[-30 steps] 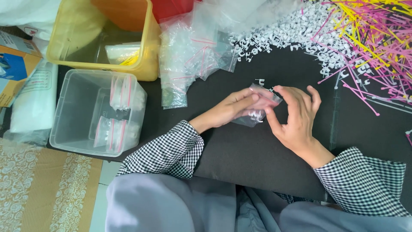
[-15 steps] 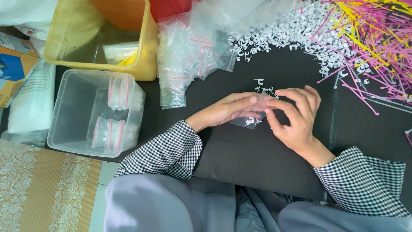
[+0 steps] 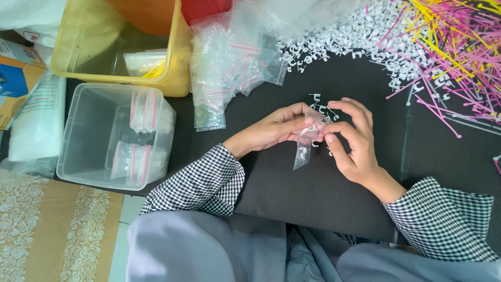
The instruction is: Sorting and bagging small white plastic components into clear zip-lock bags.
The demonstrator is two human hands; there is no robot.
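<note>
My left hand [image 3: 276,128] and my right hand [image 3: 352,141] meet over the black mat [image 3: 323,183], both pinching the top edge of a small clear zip bag [image 3: 305,151]. The bag hangs down between them with a few white clips inside. A few loose white clips [image 3: 319,104] lie on the mat just beyond my fingers. Both sleeves are black-and-white checked.
A clear plastic tub [image 3: 112,136] with filled small bags stands at the left. Behind it is a yellow bin [image 3: 117,47]. A heap of empty zip bags [image 3: 229,62] lies at top centre. White clips [image 3: 365,36] and pink and yellow ties [image 3: 459,47] spread at top right.
The bag was held up flat between my hands near the top; now it hangs lower, pinched along its top edge, and my hands have shifted slightly toward me.
</note>
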